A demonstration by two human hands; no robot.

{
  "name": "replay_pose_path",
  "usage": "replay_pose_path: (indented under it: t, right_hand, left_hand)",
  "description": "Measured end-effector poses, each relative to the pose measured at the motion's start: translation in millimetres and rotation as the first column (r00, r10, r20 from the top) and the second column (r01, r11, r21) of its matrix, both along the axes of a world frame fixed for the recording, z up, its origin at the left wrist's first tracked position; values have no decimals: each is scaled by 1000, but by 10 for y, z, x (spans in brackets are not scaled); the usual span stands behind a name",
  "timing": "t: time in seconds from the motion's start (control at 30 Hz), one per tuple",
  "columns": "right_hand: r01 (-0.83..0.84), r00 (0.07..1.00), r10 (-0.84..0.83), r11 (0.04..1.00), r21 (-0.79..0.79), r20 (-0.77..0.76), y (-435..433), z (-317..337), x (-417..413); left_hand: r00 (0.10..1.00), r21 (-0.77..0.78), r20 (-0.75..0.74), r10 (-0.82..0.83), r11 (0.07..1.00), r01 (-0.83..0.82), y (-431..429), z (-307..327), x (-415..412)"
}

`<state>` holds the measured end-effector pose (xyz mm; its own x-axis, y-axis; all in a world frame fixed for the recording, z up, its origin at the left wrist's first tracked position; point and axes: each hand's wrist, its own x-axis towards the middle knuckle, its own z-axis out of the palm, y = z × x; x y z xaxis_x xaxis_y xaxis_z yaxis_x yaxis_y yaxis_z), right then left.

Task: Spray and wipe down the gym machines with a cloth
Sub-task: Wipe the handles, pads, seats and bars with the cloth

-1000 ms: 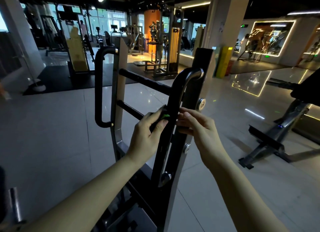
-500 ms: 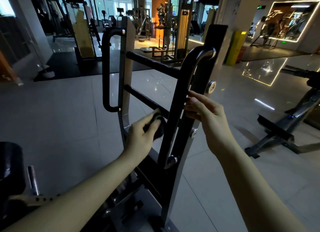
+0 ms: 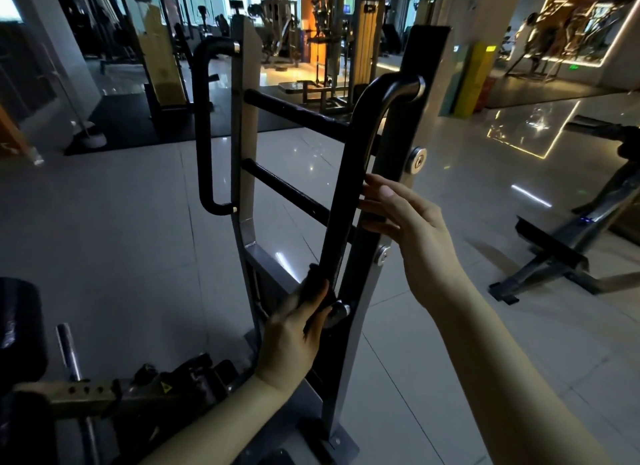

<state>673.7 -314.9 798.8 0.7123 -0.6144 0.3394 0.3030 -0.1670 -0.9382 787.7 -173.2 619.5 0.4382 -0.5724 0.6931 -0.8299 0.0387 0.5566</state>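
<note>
**Cloth pass reaches the foot of the handle**

My left hand (image 3: 294,329) has its fingers curled round the dark cloth (image 3: 312,278), which is wrapped against the black handle bar (image 3: 349,187). Since a second ago it has slid from about mid-height down to the bar's lower end, just beside the round metal fixing (image 3: 337,312). My right hand (image 3: 408,222) has barely shifted. Its fingers are nearly straight and hold nothing, with the tips resting at mid-height against the bar and the dark upright (image 3: 398,145), as if steadying the machine. I judge that one full downward wipe of this handle is about done. The cross rungs (image 3: 294,112) and the other handle (image 3: 202,125) probably come next. I see no spray bottle anywhere. The machine stands on the tiled floor (image 3: 121,239).
</note>
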Motion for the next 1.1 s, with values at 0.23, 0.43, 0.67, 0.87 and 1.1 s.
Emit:
replay_pose_path:
  t: [0.23, 0.43, 0.67, 0.87, 1.1]
  right_hand:
    - [-33, 999, 33, 999, 19, -2, -52, -44, -11]
    - [-62, 998, 62, 998, 11, -10, -87, -77, -48]
    - [-80, 997, 80, 997, 1, -15, -100, -90, -90]
    - [-99, 995, 99, 995, -1, 0, -92, -102, -85]
    - [-133, 991, 133, 991, -18, -4, -140, -173, -120]
  left_hand:
    - [976, -21, -215, 32, 999, -37, 185, 338, 37]
    - [999, -164, -52, 15, 986, -23, -171, 1232, 43]
    - [973, -28, 188, 133, 991, -130, -188, 670, 21]
    - [988, 19, 102, 113, 993, -116, -55, 534, -11]
    - [913, 264, -365, 184, 961, -88, 177, 69, -274]
